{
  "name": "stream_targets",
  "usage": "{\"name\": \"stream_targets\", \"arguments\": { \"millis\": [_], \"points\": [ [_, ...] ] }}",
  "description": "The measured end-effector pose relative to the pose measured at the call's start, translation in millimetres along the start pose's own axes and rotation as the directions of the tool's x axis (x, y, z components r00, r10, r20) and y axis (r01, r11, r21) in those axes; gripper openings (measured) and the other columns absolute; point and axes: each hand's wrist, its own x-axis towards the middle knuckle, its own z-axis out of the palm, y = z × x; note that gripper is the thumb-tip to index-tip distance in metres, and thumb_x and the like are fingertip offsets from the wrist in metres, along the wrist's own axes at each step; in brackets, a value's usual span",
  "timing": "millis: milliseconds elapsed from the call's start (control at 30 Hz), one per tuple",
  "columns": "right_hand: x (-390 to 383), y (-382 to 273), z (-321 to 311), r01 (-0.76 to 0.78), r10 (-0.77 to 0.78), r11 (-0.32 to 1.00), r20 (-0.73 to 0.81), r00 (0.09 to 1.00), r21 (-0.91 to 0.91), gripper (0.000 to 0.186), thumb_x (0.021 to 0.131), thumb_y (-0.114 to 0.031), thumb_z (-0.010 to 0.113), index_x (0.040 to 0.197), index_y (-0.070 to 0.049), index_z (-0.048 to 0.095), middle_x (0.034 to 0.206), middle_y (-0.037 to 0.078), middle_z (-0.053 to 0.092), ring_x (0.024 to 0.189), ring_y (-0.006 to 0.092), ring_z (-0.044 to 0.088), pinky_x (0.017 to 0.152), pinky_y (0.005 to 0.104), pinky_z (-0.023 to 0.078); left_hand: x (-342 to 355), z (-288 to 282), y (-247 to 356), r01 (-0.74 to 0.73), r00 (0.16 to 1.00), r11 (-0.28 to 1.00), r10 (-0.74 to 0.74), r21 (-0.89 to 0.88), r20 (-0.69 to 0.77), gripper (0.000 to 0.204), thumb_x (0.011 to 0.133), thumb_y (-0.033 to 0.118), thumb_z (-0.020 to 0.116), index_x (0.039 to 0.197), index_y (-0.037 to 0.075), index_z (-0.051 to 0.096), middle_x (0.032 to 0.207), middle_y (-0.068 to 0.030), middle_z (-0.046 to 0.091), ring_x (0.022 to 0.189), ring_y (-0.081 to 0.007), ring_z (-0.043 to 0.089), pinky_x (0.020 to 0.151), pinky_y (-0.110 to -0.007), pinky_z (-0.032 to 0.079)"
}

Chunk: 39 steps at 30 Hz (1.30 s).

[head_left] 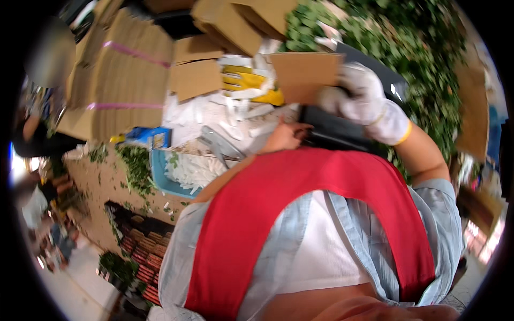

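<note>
A glossy black oblong object (338, 128) was at two o'clock.
The bare left hand (287, 136) pinched its nine-o'clock end; the white-gloved right hand (357, 99), at one o'clock, blurred, its grip impossible to tell.

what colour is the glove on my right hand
The glove is mostly white with a yellow cuff edge, best seen in the head view.

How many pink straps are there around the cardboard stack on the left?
2: one pink strap crosses the upper part of the cardboard stack, the other its lower part. More may be hidden.
</note>
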Motion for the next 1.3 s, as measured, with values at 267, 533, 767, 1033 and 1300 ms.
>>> {"name": "stream_targets", "arguments": {
  "millis": [267,533,767,1033,1300],
  "points": [
    [-115,33,0,-0.906,0.849,0.113,0.433,0.302,0.409,0.031,0.083,-0.026,0.062,0.103,-0.003,0.069,0.08,0.006,0.068,0.069,0.0128,0.062,0.062,0.0268,0.049,5,-29,10,-0.021,0.975,0.999,0.012,0.036,0.221,0.047,0.077,0.001,0.064,0.119,0.021,0.071,0.096,-0.0056,0.072,0.092,-0.0193,0.067,0.122,-0.053,0.01],
    [-96,28,0,-0.878,0.941,0.322,0.223,0.254,-0.355,0.034,0.085,-0.032,0.058,0.1,-0.006,0.073,0.099,0.017,0.072,0.095,0.0351,0.069,0.083,0.0401,0.053,62,-74,87,-0.675,0.732,0.584,0.451,0.451,0.511,0.032,0.073,0.004,0.063,0.1,0.012,0.077,0.139,-0.0124,0.054,0.129,-0.032,0.047,0.114,-0.045,0.032],
    [-88,24,-8,-0.541,0.627,0.777,0.476,0.617,-0.322,0.022,0.085,-0.029,0.061,0.087,-0.01,0.071,0.084,0.013,0.071,0.082,0.0317,0.07,0.069,0.0429,0.056,117,-41,106,-0.558,0.822,0.642,0.338,0.527,0.458,0.046,0.08,0.01,0.062,0.126,0.008,0.06,0.129,-0.0154,0.059,0.109,-0.0317,0.06,0.083,-0.042,0.055],
    [-140,99,-161,-0.626,0.768,0.332,-0.184,0.614,-0.706,0.07,0.082,-0.01,0.067,0.146,-0.012,0.038,0.151,0.018,0.039,0.135,0.0352,0.042,0.112,0.0484,0.037,87,-9,73,-0.578,0.816,0.622,0.432,0.528,0.384,0.048,0.077,0.017,0.068,0.125,0.017,0.064,0.144,-0.0106,0.05,0.104,-0.0258,0.052,0.091,-0.03,0.049],
    [-134,242,-181,-0.772,0.97,0.194,-0.001,0.244,-0.605,0.096,0.071,0.002,0.067,0.154,-0.019,0.023,0.16,0.013,0.026,0.142,0.0301,0.036,0.12,0.0437,0.029,78,-6,65,-0.579,0.809,0.547,0.474,0.604,0.347,0.046,0.077,0.013,0.064,0.124,0.016,0.063,0.132,-0.0045,0.056,0.105,-0.0244,0.055,0.082,-0.029,0.057]
  ]
}}
